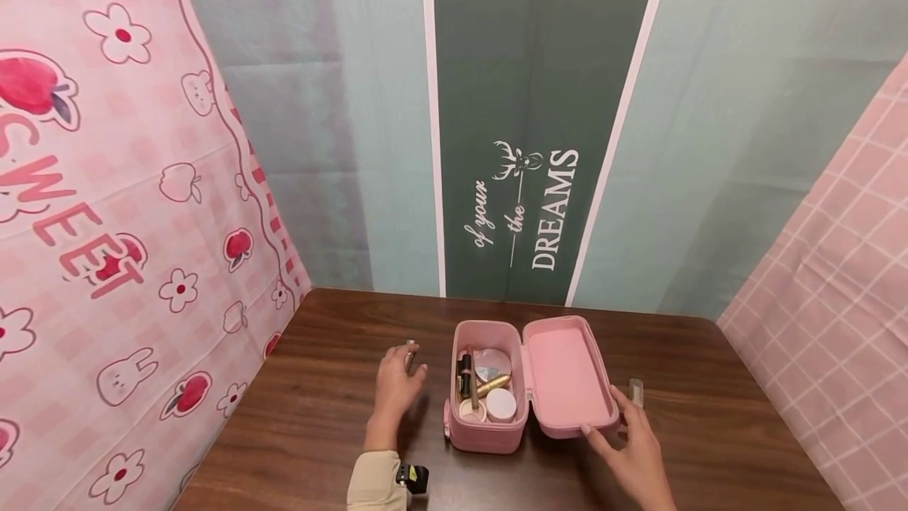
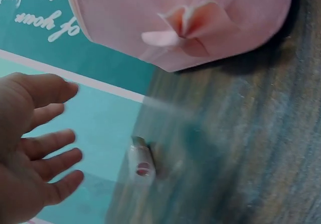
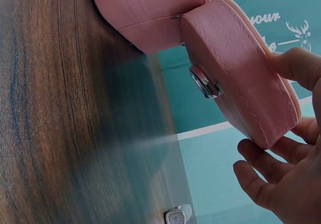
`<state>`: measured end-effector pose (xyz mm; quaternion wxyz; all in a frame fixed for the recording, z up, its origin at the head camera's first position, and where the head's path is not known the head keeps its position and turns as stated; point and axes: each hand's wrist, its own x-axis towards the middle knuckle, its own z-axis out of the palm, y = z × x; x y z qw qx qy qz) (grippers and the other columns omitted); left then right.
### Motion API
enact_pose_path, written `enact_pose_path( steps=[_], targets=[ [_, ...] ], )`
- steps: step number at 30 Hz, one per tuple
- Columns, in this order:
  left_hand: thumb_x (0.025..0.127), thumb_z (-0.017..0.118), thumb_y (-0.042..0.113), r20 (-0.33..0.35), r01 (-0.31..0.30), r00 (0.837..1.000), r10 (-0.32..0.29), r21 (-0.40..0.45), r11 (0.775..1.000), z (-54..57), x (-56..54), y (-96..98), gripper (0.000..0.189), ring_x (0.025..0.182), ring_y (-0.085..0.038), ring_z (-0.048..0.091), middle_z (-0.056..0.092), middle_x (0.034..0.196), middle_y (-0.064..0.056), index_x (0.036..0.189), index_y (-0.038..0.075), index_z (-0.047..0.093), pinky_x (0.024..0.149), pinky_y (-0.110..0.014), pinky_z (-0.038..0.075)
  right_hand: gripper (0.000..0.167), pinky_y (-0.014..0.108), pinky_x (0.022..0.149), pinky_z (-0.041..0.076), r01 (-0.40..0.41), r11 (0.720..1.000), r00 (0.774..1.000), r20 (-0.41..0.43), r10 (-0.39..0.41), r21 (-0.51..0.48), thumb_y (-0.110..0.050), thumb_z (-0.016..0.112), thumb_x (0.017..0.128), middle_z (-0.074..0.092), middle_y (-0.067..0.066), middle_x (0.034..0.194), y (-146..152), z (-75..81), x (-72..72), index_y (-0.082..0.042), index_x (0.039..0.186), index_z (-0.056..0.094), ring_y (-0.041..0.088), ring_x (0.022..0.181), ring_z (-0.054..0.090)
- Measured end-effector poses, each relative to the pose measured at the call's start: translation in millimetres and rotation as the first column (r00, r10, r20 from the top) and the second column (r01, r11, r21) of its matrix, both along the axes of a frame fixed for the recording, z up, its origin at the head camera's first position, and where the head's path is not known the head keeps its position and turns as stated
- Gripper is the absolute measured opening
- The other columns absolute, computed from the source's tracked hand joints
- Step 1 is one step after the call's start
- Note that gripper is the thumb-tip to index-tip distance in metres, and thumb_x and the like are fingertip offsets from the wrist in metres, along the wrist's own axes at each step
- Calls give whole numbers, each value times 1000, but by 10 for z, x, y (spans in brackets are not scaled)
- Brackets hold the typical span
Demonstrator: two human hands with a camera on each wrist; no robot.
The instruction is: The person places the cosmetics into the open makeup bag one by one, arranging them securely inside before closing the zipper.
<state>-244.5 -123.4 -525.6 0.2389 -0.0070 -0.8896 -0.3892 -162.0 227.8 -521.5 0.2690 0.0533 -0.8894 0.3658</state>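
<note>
A pink zippered makeup case (image 1: 486, 438) stands on the table with its lid (image 1: 567, 373) swung out to the right. My right hand (image 1: 634, 448) grips the lid's outer edge, thumb on one side and fingers under the other in the right wrist view. Inside the case lie a black tube (image 1: 465, 377), a gold tube (image 1: 494, 385), a round white-lidded jar (image 1: 501, 405) and other cosmetics. Left of the case, my left hand (image 1: 399, 381) hovers with fingers spread and holds nothing. A small clear tube (image 2: 142, 163) stands on the table near its fingertips.
Another small clear container (image 1: 636, 393) stands on the dark wood table (image 1: 319, 416), just beyond my right hand. Printed cloths (image 1: 355, 140) hang behind the table and at both sides. A bow (image 2: 185, 33) decorates the case's side.
</note>
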Motion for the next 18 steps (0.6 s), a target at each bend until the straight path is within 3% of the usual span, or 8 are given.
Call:
enact_pose_path(
  steps=[5, 8, 15, 18],
  targets=[
    [68, 75, 2, -63, -59, 996, 69, 147, 987, -117, -51, -24, 38, 91, -38, 57, 60, 102, -17, 105, 1, 65, 78, -48, 44, 73, 34, 65, 49, 1, 1000, 1000, -6, -1, 3, -9, 83, 66, 55, 15, 102, 0, -8, 8, 3, 129, 48, 11, 82, 52],
    [68, 76, 3, -64, -73, 994, 88, 206, 976, -171, -77, -40, 39, 94, -39, 57, 60, 104, -18, 105, -1, 65, 80, -49, 43, 73, 33, 65, 48, 1, 1000, 1000, -6, -1, 2, -8, 83, 65, 55, 15, 102, -1, -8, 12, 3, 129, 48, 11, 82, 51],
    [69, 78, 5, 9, -99, 995, 100, 282, 954, -302, -143, -90, 40, 90, -37, 57, 60, 102, -19, 106, 0, 64, 77, -49, 43, 73, 31, 65, 48, 1, 1000, 1000, -6, -1, 2, -7, 83, 65, 55, 15, 102, -7, 1, 15, 3, 128, 48, 10, 83, 51],
    [70, 78, 5, 49, -113, 994, 103, 336, 935, -383, -182, -119, 40, 90, -36, 58, 61, 100, -20, 107, 0, 63, 78, -48, 43, 73, 32, 65, 48, -1, 1000, 1000, 2, 1, 5, -8, 83, 66, 55, 16, 102, -10, 0, 17, 4, 129, 48, 12, 83, 51]
  ],
)
